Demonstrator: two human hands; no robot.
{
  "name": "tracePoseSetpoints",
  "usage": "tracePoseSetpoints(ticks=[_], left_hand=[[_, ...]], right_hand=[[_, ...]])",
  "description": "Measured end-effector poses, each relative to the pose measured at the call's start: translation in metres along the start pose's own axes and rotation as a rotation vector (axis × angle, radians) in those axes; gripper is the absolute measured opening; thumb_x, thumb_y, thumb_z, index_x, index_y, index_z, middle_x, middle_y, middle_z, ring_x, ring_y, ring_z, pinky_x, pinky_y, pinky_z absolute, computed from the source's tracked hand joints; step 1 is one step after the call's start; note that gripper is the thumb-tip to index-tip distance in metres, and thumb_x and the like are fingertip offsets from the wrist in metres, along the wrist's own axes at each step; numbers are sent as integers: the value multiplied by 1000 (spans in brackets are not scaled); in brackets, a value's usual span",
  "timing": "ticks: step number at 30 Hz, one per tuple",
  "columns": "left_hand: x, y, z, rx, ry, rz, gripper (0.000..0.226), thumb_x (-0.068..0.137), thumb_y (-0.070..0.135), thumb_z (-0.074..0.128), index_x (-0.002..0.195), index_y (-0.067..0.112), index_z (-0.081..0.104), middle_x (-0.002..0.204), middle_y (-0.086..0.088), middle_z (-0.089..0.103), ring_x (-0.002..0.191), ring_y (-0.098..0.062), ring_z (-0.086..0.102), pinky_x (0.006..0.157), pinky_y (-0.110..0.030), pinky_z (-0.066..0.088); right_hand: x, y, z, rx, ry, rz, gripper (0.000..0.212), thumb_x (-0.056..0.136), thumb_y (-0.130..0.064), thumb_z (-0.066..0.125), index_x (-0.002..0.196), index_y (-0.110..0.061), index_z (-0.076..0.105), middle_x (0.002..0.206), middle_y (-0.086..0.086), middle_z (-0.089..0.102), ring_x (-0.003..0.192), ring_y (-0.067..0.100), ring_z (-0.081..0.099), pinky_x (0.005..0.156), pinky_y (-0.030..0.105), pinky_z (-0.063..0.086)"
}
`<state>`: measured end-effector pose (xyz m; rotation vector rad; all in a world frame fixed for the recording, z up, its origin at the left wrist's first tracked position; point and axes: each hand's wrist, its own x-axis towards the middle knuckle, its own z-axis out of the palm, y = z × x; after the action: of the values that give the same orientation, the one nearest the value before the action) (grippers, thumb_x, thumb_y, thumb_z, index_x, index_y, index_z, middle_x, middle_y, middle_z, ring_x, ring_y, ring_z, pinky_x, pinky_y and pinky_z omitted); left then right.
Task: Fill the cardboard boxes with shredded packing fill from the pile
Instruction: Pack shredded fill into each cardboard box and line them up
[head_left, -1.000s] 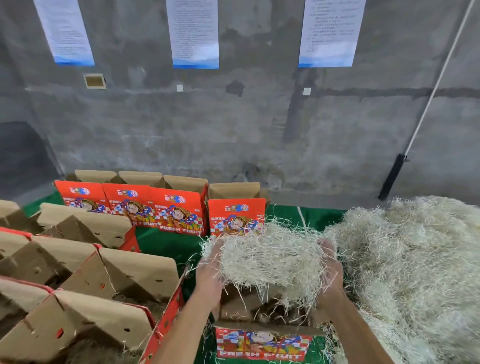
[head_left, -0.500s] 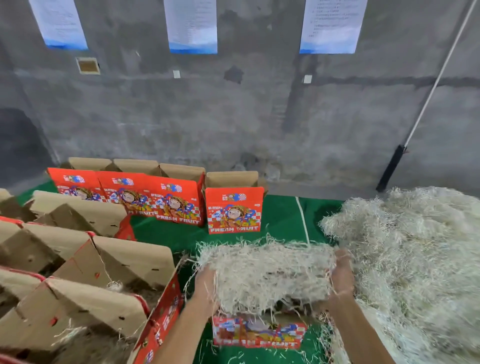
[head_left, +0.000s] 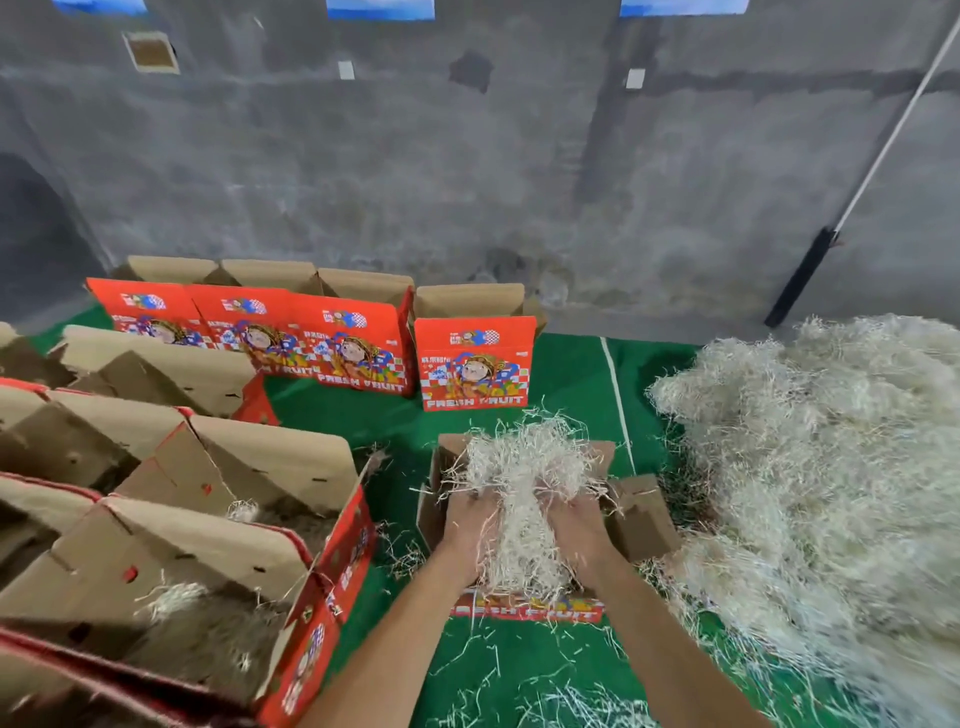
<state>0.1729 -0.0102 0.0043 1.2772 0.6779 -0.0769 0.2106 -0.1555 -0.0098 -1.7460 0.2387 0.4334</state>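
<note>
Over open box (head_left: 524, 608) | hands lowered | fill (head_left: 524, 467) apparently inside now

A packing area in a bare warehouse or storeroom is indicated: a rough concrete wall (head_left: 467, 171) is seen behind, printed fruit boxes (head_left: 311, 338) are lined along the green floor mat (head_left: 571, 374), and shredded fill (head_left: 831, 467) is heaped at its right edge.
</note>
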Motion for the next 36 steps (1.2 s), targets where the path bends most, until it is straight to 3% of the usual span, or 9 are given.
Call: tracePoseSetpoints(ticks=[4, 8, 12, 16, 19, 22, 24, 28, 36], left_hand=[[12, 0, -15, 137, 235, 187, 36, 97, 13, 62, 66, 11, 43, 65, -4, 43, 61, -18, 39, 53, -29, 30], [28, -6, -30, 309, 386, 221, 42, 95, 12, 62, 63, 16, 36, 59, 3, 38, 53, -14, 33, 42, -18, 26], [37, -16, -45, 397, 382, 290, 34, 97, 9, 59, 65, 9, 49, 55, -2, 49, 46, -11, 43, 36, -12, 33], [22, -11, -39, 606, 231, 368, 9, 95, 10, 63, 88, 8, 59, 49, 4, 52, 30, -2, 37, 30, -19, 31], [8, 2, -36, 797, 266, 559, 26, 93, 20, 68, 70, 12, 58, 59, 4, 62, 55, -6, 60, 78, -35, 56], [-1, 14, -38, 969, 367, 717, 29, 87, 31, 74, 109, 15, 64, 126, -2, 56, 126, -20, 46, 114, -33, 29], [-6, 21, -43, 912, 319, 744, 37, 87, 29, 74, 120, 19, 60, 128, 4, 54, 125, -15, 45, 108, -33, 38], [0, 28, -32, 891, -106, 662, 19, 90, 28, 71, 105, 36, 64, 107, 26, 65, 102, 11, 59, 93, -20, 47], [48, 9, 39, 1229, -511, 311, 76, 85, 16, 70, 149, 27, 32, 139, -4, 51, 103, -20, 64, 78, -32, 54]], right_hand=[[1, -1, -25, 15, 74, -56, 89, 80, -63, 72, 137, 0, 46, 108, 12, 66, 88, 22, 63, 95, 39, 50], [14, 13, -58, 4, 287, -96, 48, 88, -57, 64, 73, -13, 54, 59, 1, 53, 56, 18, 50, 49, 28, 41], [20, 25, -74, -117, 326, 2, 52, 97, -58, 52, 66, -17, 46, 56, -2, 41, 47, 13, 36, 41, 21, 31], [10, 20, -70, -106, 155, -13, 90, 88, -82, 17, 138, -16, 52, 119, 13, 66, 102, 19, 66, 86, 30, 53], [7, 7, -60, 38, 26, 5, 78, 96, -70, 25, 157, -22, 26, 158, 8, 35, 144, 27, 37, 116, 39, 26], [13, 4, -62, -307, 83, -18, 65, 87, -69, 49, 97, -8, 66, 78, 12, 68, 61, 14, 67, 62, 32, 57], [16, 1, -69, -433, 170, -65, 59, 84, -66, 60, 76, -8, 61, 56, 2, 55, 37, 8, 44, 40, 23, 45], [19, -7, -72, -583, 430, -325, 78, 78, -78, 59, 110, -7, 56, 81, 1, 67, 64, 15, 65, 61, 35, 60], [37, 11, -42, -503, 16, -147, 20, 99, -19, 59, 115, -8, 56, 77, 9, 63, 44, 7, 49, 38, 16, 39]])
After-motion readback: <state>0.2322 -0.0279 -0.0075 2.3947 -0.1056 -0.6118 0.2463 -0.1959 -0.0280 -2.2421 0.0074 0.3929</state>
